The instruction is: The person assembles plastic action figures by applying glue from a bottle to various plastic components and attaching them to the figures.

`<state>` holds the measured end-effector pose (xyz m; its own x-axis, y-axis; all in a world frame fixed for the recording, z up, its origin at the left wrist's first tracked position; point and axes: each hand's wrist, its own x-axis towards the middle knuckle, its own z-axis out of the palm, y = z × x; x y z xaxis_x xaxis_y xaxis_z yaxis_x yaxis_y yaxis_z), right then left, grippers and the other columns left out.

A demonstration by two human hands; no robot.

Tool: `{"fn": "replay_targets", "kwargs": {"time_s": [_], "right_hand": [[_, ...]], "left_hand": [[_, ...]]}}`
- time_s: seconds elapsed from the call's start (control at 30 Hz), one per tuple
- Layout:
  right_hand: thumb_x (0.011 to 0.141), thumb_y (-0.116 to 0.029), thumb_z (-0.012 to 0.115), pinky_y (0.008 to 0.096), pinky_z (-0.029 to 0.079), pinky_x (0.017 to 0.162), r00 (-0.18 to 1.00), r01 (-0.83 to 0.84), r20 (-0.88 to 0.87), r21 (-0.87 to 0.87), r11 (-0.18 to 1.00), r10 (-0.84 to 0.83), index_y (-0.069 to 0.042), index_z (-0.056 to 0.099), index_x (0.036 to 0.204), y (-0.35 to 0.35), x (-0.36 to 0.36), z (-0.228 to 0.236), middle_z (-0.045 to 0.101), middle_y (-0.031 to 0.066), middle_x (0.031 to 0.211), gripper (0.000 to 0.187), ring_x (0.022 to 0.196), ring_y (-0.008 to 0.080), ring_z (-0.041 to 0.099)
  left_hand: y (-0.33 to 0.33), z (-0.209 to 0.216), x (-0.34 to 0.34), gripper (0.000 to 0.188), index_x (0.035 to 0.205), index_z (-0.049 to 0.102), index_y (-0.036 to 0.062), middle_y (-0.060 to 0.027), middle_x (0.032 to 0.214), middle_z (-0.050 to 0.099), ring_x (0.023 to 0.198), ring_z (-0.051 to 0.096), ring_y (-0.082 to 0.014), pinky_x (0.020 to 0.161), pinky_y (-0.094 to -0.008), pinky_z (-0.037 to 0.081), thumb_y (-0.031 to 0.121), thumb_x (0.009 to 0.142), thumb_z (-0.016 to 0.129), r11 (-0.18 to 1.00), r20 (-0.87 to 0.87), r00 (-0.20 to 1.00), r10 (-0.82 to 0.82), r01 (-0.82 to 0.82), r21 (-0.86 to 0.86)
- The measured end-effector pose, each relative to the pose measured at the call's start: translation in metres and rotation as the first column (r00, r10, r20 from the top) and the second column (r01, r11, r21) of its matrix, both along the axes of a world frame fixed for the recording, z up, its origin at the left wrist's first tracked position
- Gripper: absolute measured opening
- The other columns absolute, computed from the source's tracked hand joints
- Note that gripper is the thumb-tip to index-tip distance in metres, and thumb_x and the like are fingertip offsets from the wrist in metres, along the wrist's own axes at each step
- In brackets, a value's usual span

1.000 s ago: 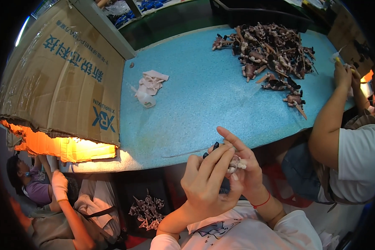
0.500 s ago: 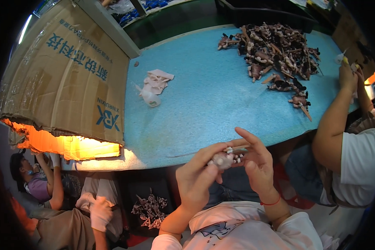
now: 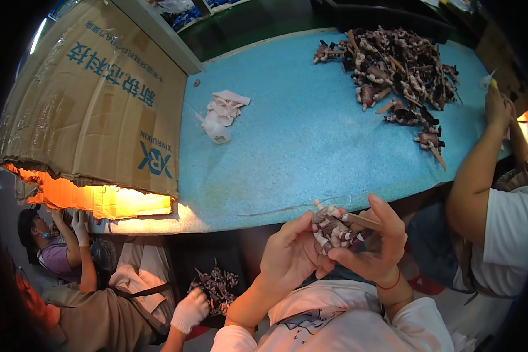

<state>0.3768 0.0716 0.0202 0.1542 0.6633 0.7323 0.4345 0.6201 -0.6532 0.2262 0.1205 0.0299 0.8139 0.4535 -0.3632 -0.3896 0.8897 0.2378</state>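
In front of my chest, just off the table's near edge, both hands hold a small figurine (image 3: 331, 226). It has pale limbs, dark maroon parts and a flat tan piece pointing right. My left hand (image 3: 288, 252) pinches its left side between thumb and fingers. My right hand (image 3: 376, 249), with a red cord at the wrist, closes on its right side, the index finger raised. Fingers hide part of the figurine. A heap of similar figurines (image 3: 393, 64) lies at the far right of the blue table (image 3: 264, 141).
A crumpled pale cloth (image 3: 226, 105) and a small white container (image 3: 217, 132) lie left of centre. A large cardboard box (image 3: 94, 100), lit orange underneath, stands at left. Below the table, a black bin (image 3: 185, 258) holds figurines. Co-workers sit on both sides.
The figurine has turned in my hands and shows more of its body and the tan piece. At left, a co-worker's gloved hand has moved right to the black bin.
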Motion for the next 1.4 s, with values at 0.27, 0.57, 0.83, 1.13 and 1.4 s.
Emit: {"fn": "replay_targets", "kwargs": {"time_s": [0.27,0.57,0.83,1.13,1.4], "right_hand": [[0.066,-0.018,0.079,0.0226,0.048,0.050,0.997,0.078,-0.010,-0.039,0.996,-0.079,0.008,0.033,0.123,-0.005,0.000,-0.001,0.063,0.0161,0.082,0.077,0.064,0.0164,0.063],[0.061,-0.013,0.081,0.0177,0.036,0.046,0.996,-0.041,-0.087,-0.138,0.990,0.029,0.007,0.033,0.124,-0.004,-0.005,0.003,0.057,0.0069,0.067,0.082,0.054,0.0068,0.051],[0.059,-0.031,0.080,0.0177,0.035,0.047,0.947,-0.135,-0.317,-0.273,0.953,0.043,0.004,0.024,0.131,-0.020,-0.029,-0.014,0.058,0.0089,0.071,0.097,0.053,0.0096,0.047],[0.075,-0.002,0.062,0.0170,0.038,0.051,0.979,-0.101,-0.200,-0.332,0.938,0.035,0.007,0.031,0.128,-0.020,-0.020,-0.026,0.057,0.0099,0.068,0.062,0.055,0.0100,0.048],[0.073,0.009,0.059,0.0176,0.039,0.050,0.995,-0.091,-0.065,-0.381,0.920,0.072,0.005,0.045,0.120,-0.013,-0.029,-0.028,0.057,0.0079,0.066,0.049,0.053,0.0082,0.048]], "left_hand": [[-0.006,0.000,0.007,0.050,0.119,0.042,-0.0035,-0.0169,0.086,0.062,0.060,0.064,-0.0256,0.043,-0.0323,0.050,0.037,0.094,0.029,0.995,-0.033,0.997,0.070,-0.073,-0.067],[-0.010,0.002,0.004,0.049,0.107,0.050,-0.0065,-0.0152,0.080,0.062,0.056,0.063,-0.0248,0.044,-0.0285,0.050,0.037,0.094,0.033,0.953,-0.178,0.964,0.197,-0.146,0.266],[-0.016,-0.020,-0.033,0.039,0.096,0.060,0.0011,-0.0063,0.069,0.062,0.048,0.056,-0.0107,0.039,-0.0174,0.038,0.037,0.091,0.045,0.913,-0.204,0.944,0.261,-0.173,0.370],[-0.050,-0.092,-0.144,0.035,0.097,0.056,-0.0014,-0.0096,0.079,0.062,0.054,0.058,-0.0115,0.040,-0.0180,0.043,0.032,0.091,0.047,0.575,-0.502,0.292,0.814,-0.527,0.626],[-0.038,-0.241,-0.230,0.035,0.089,0.055,-0.0044,-0.0137,0.076,0.061,0.062,0.063,-0.0212,0.047,-0.0280,0.049,0.031,0.088,0.052,0.682,-0.709,-0.191,0.678,-0.195,0.705]]}}
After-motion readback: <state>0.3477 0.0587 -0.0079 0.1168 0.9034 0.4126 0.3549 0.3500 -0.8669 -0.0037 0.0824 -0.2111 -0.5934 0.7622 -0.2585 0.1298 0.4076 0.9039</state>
